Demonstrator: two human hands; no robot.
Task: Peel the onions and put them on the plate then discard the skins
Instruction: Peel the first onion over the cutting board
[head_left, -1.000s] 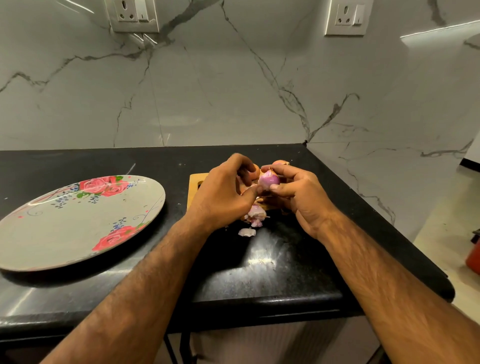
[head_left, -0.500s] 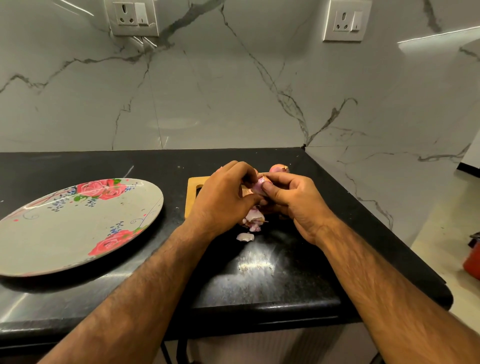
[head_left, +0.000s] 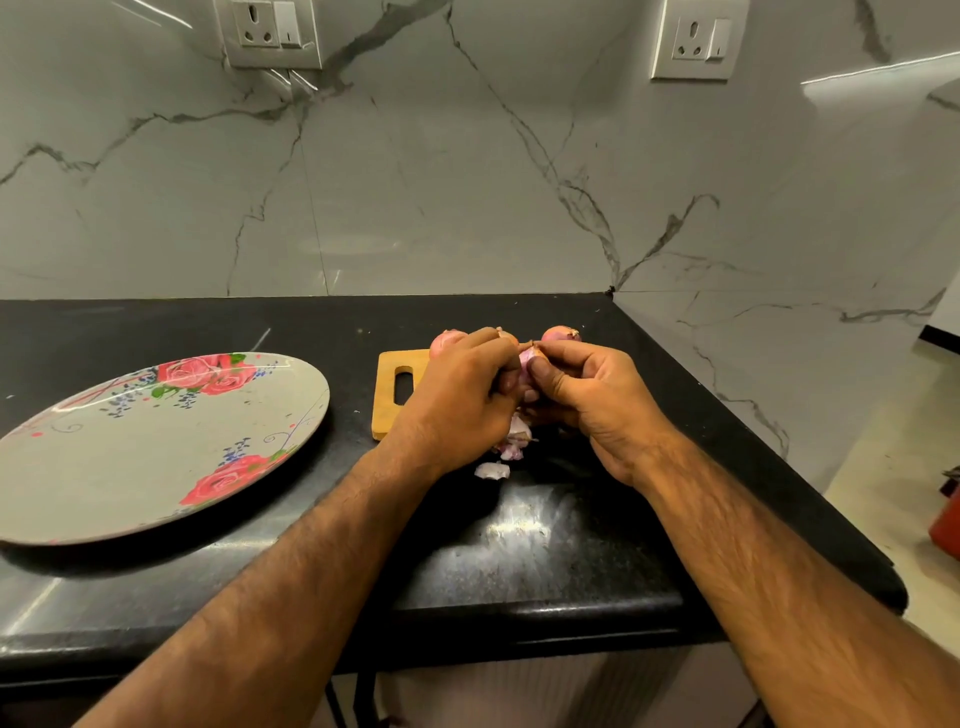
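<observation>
The countertop (head_left: 519, 551) is black speckled stone, polished and glossy, with bright glare patches. The wall (head_left: 415, 182) is marble-look panelling, grey-veined, smooth, with a soft sheen. The cutting board (head_left: 387, 415) is pale wood, matt. The plate (head_left: 130, 467) has a smooth glazed finish with printed roses. The socket plates (head_left: 696, 44) are glossy white plastic. The whole onions (head_left: 558, 333) show dry pinkish skin with a slight shine. The held onion (head_left: 527, 358) is pale purple and smooth. The skin scraps (head_left: 491, 470) are thin and papery.
</observation>
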